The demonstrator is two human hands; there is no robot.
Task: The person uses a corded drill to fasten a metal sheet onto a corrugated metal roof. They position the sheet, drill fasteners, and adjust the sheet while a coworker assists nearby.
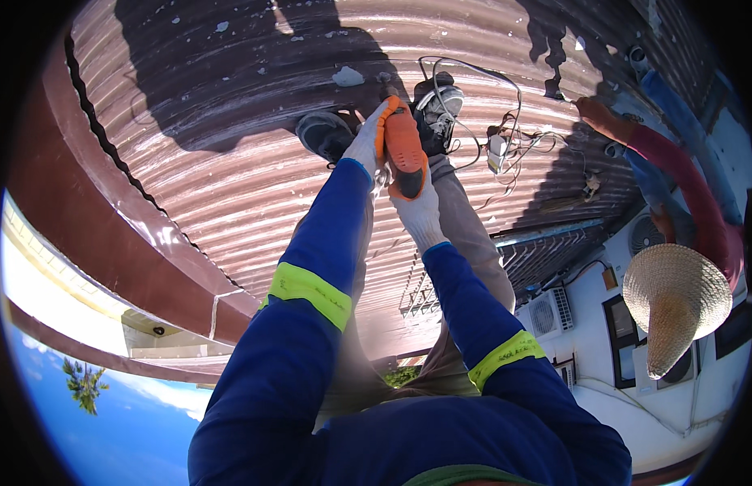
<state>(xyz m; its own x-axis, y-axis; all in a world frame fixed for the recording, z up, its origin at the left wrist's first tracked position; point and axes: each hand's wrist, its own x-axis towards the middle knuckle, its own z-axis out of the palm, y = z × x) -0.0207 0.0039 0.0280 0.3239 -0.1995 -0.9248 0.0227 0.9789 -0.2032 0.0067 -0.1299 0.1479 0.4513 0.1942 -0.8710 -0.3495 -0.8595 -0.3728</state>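
Observation:
An orange power tool with a dark grey end (404,146) is held in front of me, over the corrugated roof and between my shoes. My left hand (366,148), in a white knit glove with orange-coated fingers, is closed round its far left side. The right hand (416,206), gloved the same way, grips the near, dark end. Its working tip is hidden, so I cannot tell the exact kind of tool. Both my sleeves are blue with yellow-green bands. A dark cable (518,93) loops over the roof just right of my right shoe (439,105).
A white box-shaped socket block (497,150) lies among tangled cords. At the right, another person in a straw hat (675,296) reaches a bare hand (604,121) down to the roof sheets. The brown roof edge (165,235) curves along the left. Air-conditioner units (544,314) stand below right.

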